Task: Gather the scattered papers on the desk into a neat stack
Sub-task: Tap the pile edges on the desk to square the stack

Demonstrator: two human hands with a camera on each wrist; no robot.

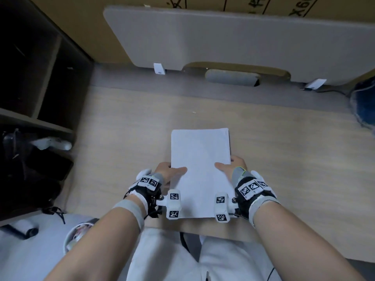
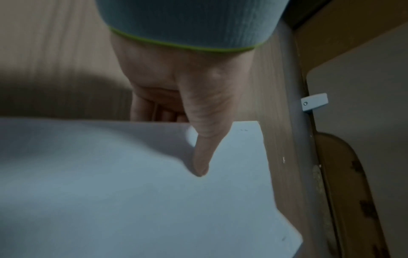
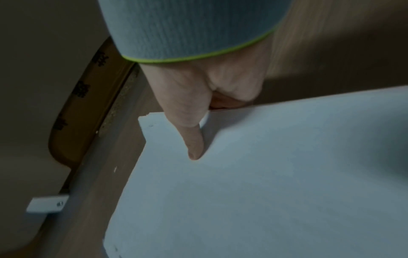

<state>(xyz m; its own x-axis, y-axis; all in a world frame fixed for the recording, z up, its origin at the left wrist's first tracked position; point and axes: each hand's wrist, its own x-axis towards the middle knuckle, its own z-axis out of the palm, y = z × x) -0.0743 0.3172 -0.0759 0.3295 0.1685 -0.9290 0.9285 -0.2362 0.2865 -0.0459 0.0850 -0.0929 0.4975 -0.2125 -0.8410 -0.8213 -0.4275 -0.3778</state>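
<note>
Papers (image 1: 199, 169) sit as one squared stack, centre of the head view, near edge of the desk (image 1: 284, 149), long side running away from the person. Left hand (image 1: 169, 172) clamps the stack's left edge: thumb on top, fingers tucked under, as the left wrist view shows w/ the thumb (image 2: 202, 157) pressing the top sheet. Right hand (image 1: 231, 165) mirrors it on the right edge, thumb (image 3: 194, 144) on top, fingers curled below.

Risks, as I judge them:
- Top right corner in the head view looks slightly stepped, so a sheet or two isn't flush; letting go now leaves it that way.
- Thumbs press near the sides only; squeezing inward could bow the stack & fan the sheets.
- Stack's near end is close to the desk lip; a pull toward the body could tip sheets off onto the lap.
- Smooth top, so loose sheets would slide if bumped.

Surface: pale wood-grain laminate, grey strip along the back. Upper frame: grey divider panel (image 1: 233, 37) held by white brackets (image 1: 159, 68), cardboard box (image 1: 263, 7) behind it. Left: dark shelf unit (image 1: 40, 78). Far right edge: something blue (image 1: 363, 104), can't tell what.
</note>
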